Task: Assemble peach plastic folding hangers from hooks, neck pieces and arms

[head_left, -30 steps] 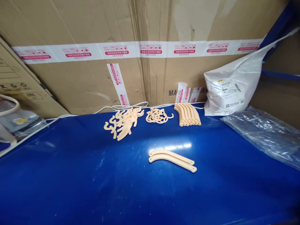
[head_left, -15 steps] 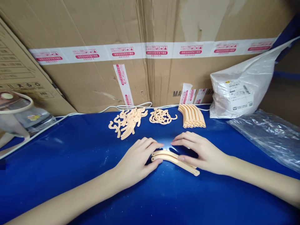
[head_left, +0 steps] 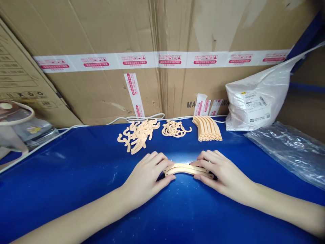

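Two curved, pale-beige strips with holed ends, smooth and perhaps wood or plastic, lie side by side (head_left: 186,170) on the glossy blue tabletop (head_left: 162,217). The left hand (head_left: 144,176) pinches their left end, the right hand (head_left: 225,173) their right, thumbs in front. Behind, the creased brown cardboard box (head_left: 101,88) shows "MA" beside white tape (head_left: 149,61) with red print; the wrinkled white plastic bag's (head_left: 276,88) barcode label (head_left: 257,105) is too small to read.

the strips (head_left: 183,166) are showing pale beige, the table (head_left: 162,217) is showing deep blue, and white tape (head_left: 186,59) with pink print is striping the brown carton (head_left: 114,27).
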`<state>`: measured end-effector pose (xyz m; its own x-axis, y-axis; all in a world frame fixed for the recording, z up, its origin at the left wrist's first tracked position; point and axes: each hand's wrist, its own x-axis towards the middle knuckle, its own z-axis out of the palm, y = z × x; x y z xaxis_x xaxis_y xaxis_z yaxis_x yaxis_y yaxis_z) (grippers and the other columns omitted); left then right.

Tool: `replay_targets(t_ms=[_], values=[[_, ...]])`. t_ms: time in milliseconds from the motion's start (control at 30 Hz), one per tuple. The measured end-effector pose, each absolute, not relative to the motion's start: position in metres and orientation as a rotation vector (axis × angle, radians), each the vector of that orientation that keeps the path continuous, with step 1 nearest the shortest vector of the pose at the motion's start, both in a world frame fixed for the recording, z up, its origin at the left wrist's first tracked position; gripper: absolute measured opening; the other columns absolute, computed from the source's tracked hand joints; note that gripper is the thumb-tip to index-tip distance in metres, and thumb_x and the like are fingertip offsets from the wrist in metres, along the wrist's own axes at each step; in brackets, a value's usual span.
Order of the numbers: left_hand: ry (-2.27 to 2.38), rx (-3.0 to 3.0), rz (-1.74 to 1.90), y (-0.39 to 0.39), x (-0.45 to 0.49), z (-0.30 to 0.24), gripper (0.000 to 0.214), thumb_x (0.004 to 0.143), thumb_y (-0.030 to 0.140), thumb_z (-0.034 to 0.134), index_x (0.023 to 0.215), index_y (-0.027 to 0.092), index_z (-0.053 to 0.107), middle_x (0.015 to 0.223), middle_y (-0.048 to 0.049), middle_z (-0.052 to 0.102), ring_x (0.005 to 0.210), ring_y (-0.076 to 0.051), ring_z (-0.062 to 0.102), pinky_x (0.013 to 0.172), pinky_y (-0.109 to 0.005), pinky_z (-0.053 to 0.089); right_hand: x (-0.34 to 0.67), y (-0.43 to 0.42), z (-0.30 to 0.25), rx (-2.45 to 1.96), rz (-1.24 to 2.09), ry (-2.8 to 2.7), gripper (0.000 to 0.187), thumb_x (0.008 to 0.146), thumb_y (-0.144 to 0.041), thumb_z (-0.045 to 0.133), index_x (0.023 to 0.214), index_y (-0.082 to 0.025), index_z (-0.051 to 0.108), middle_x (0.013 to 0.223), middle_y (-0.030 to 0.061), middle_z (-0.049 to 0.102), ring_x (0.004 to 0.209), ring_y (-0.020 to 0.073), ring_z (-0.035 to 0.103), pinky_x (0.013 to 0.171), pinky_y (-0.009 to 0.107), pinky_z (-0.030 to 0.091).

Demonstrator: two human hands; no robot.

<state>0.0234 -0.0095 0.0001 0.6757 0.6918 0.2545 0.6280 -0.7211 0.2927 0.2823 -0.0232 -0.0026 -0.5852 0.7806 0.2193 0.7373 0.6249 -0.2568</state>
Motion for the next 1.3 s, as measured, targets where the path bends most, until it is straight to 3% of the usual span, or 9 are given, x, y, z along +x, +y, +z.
replay_targets(t_ms=[167, 467, 700, 833, 900, 967, 1100, 1200, 1300], values=[[1.063, 2.724, 0.506, -0.003, 0.021, -0.001, 0.026, 0.094, 0.04, 0.049, 0.11, 0.021, 0.058, 0.102, -0.0036, 0.06, 0.088, -0.02, 0.053, 0.075, -0.034, 0.043, 0.283, -0.016, -0.004, -1.231, 0.187, -2.508, 0.024, 0.095, -0.039, 0.046, 0.108, -0.025, 0.061, 0.097, 0.0037, 0.058, 0.084, 0.0189, 0.053, 0.073, 0.035, 0.04], [1.333, 2.651, 0.555, 0.007, 0.029, -0.003, 0.027, 0.097, 0.032, 0.046, 0.118, 0.022, 0.057, 0.106, -0.0047, 0.059, 0.095, -0.021, 0.054, 0.084, -0.039, 0.044, 0.284, 0.004, -0.011, -1.185, 0.147, -2.486, 0.028, 0.096, -0.033, 0.044, 0.116, -0.02, 0.059, 0.104, 0.0072, 0.057, 0.094, 0.0206, 0.053, 0.08, 0.037, 0.042], [1.242, 2.64, 0.605, -0.001, 0.029, -0.001, 0.016, 0.09, 0.027, 0.052, 0.103, 0.021, 0.06, 0.096, -0.0033, 0.061, 0.089, -0.021, 0.054, 0.078, -0.037, 0.045, 0.288, -0.004, -0.005, -1.125, 0.257, -2.536, 0.026, 0.094, -0.035, 0.047, 0.114, -0.022, 0.06, 0.099, 0.0064, 0.058, 0.091, 0.0209, 0.054, 0.08, 0.039, 0.043], [1.262, 2.631, 0.569, -0.003, 0.029, 0.0, 0.019, 0.088, 0.028, 0.053, 0.104, 0.02, 0.06, 0.097, -0.0044, 0.062, 0.091, -0.022, 0.055, 0.079, -0.039, 0.047, 0.29, -0.005, -0.004, -1.136, 0.301, -2.544, 0.028, 0.094, -0.037, 0.047, 0.115, -0.022, 0.059, 0.1, 0.0065, 0.058, 0.093, 0.0213, 0.055, 0.082, 0.04, 0.044], [1.267, 2.633, 0.548, -0.002, 0.028, 0.0, 0.028, 0.088, 0.035, 0.055, 0.112, 0.02, 0.058, 0.106, -0.0062, 0.061, 0.097, -0.023, 0.056, 0.083, -0.041, 0.048, 0.291, -0.004, -0.004, -1.137, 0.298, -2.532, 0.035, 0.093, -0.042, 0.049, 0.119, -0.022, 0.058, 0.105, 0.0077, 0.058, 0.097, 0.0221, 0.056, 0.085, 0.041, 0.046], [1.253, 2.651, 0.509, -0.002, 0.026, -0.001, 0.051, 0.085, 0.048, 0.058, 0.126, 0.02, 0.05, 0.124, -0.0095, 0.056, 0.112, -0.027, 0.053, 0.094, -0.045, 0.046, 0.293, -0.003, -0.004, -1.103, 0.279, -2.535, 0.048, 0.089, -0.049, 0.053, 0.128, -0.02, 0.052, 0.117, 0.01, 0.057, 0.106, 0.0238, 0.054, 0.09, 0.041, 0.046], [1.23, 2.674, 0.363, 0.001, 0.024, -0.005, 0.094, 0.078, 0.07, 0.054, 0.147, 0.015, 0.023, 0.152, -0.0146, 0.029, 0.14, -0.033, 0.026, 0.112, -0.052, 0.03, 0.299, -0.001, -0.005, -1.035, 0.224, -2.637, 0.082, 0.082, -0.061, 0.056, 0.146, -0.016, 0.031, 0.144, 0.0149, 0.041, 0.13, 0.0285, 0.04, 0.105, 0.046, 0.039], [1.277, 2.632, 0.268, 0.002, 0.023, -0.007, 0.1, 0.077, 0.076, 0.048, 0.148, 0.011, 0.02, 0.154, -0.0159, 0.021, 0.142, -0.033, 0.019, 0.114, -0.054, 0.025, 0.301, 0.0, -0.008, -1.091, 0.239, -2.718, 0.098, 0.078, -0.069, 0.053, 0.15, -0.013, 0.018, 0.154, 0.0169, 0.024, 0.139, 0.0313, 0.027, 0.11, 0.051, 0.031], [1.308, 2.597, 0.207, 0.003, 0.024, -0.008, 0.098, 0.078, 0.078, 0.043, 0.148, 0.011, 0.023, 0.154, -0.0143, 0.021, 0.143, -0.032, 0.018, 0.115, -0.054, 0.023, 0.301, 0.002, -0.011, -1.155, 0.279, -2.766, 0.101, 0.077, -0.074, 0.05, 0.151, -0.012, 0.017, 0.155, 0.0159, 0.016, 0.142, 0.0316, 0.02, 0.112, 0.052, 0.027]])
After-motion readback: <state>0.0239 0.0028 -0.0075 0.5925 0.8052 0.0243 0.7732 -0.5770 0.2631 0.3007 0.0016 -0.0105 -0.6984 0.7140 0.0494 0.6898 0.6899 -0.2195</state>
